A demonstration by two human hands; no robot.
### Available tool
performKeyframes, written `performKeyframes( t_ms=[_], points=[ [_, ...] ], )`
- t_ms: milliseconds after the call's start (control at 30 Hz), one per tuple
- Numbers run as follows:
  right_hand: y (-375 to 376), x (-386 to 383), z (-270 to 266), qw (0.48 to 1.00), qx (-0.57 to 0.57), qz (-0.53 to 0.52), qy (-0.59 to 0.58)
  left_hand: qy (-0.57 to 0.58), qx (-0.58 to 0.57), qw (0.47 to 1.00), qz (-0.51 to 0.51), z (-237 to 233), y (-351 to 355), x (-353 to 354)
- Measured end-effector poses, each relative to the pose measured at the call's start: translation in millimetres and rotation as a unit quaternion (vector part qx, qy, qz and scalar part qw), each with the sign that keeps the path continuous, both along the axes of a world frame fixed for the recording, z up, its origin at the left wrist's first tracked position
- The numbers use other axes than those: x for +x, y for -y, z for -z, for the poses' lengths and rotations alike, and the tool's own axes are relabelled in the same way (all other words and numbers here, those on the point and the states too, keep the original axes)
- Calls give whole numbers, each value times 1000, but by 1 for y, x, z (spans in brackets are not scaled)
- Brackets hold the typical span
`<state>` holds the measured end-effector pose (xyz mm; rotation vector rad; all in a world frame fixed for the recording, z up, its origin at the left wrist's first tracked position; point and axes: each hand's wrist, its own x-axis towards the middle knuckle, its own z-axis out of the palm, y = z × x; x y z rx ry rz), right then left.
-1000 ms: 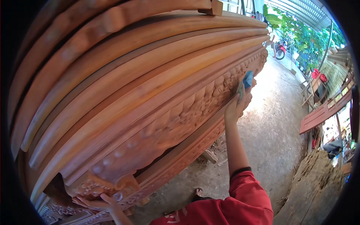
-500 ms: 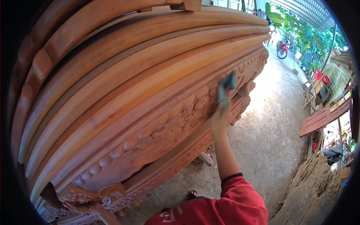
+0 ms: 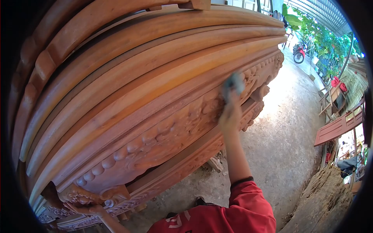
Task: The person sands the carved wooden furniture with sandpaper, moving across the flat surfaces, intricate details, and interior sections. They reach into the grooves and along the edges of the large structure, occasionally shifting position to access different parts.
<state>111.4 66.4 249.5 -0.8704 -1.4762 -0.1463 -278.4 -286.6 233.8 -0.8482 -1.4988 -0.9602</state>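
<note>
My right hand [image 3: 230,114] grips a folded blue-green cloth [image 3: 233,84], blurred by motion, against the carved edge of a large piece of wooden furniture. Rounded beads and raised carving [image 3: 202,106] run along that edge beside the hand. At the lower left, my left hand [image 3: 89,210] lies with its fingers stretched out, palm up, under a carved corner block [image 3: 83,194]. Long curved-looking wooden rails [image 3: 155,66] rise above the carved band, and a lower carved rail [image 3: 186,161] runs beneath it.
A concrete floor [image 3: 268,163] stretches along the right. Rough timber [image 3: 318,198] lies at the lower right, below a reddish wooden panel [image 3: 340,128]. Farther back stands a red motorbike [image 3: 298,53]. A wood block [image 3: 215,164] sits near the furniture's base.
My right hand and the cloth have shifted slightly along the carved edge, still against it. My left hand stays at the corner block. The view has turned slightly.
</note>
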Motion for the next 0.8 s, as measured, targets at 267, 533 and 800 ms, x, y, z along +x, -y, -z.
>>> performKeyframes(
  t_ms=[267, 533, 800],
  points=[
    [39, -46, -21, 984, 34, -45, 171, 12, 5, 1000, 10, -2, -3, 6],
    [24, -5, -14, 988, -115, -2, -107, 7, 32, 999, 7, -1, -4, 4],
    [107, -101, -16, 947, 142, -212, 198, 11, 41, 999, 13, -1, -3, 4]
  ],
)
